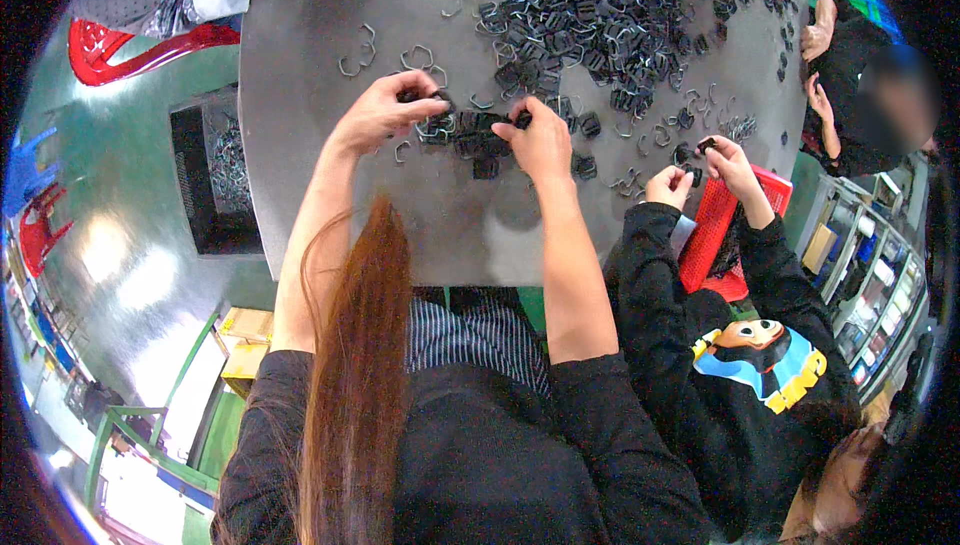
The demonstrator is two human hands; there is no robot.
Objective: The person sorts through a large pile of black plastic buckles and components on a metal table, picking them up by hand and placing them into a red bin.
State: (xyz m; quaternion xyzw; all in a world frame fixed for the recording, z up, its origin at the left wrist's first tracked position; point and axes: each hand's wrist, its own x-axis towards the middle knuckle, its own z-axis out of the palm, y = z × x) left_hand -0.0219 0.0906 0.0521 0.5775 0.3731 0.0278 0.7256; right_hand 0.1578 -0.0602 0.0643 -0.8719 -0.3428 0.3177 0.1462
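My left hand [378, 117] is above the grey table, its fingertips closed round a small black plastic part [408, 96]. To the right, my right hand [543, 142] pinches another black plastic part [522, 119] between thumb and fingers. Fingers cover much of both parts, so their exact kind is unclear. Between my hands lies a small cluster of black plastic parts [478, 129]. Bent metal wire rings [417, 57] lie just beyond my left hand, and more loose wire rings [357, 53] are farther left.
A large heap of black parts with wire rings [590, 10] covers the table's [300, 145] far middle. At my right, a co-worker's hands [735, 167] hold small parts beside a red basket [705, 235]. A black crate [187, 180] holding metal pieces stands left of the table. Other people sit opposite.
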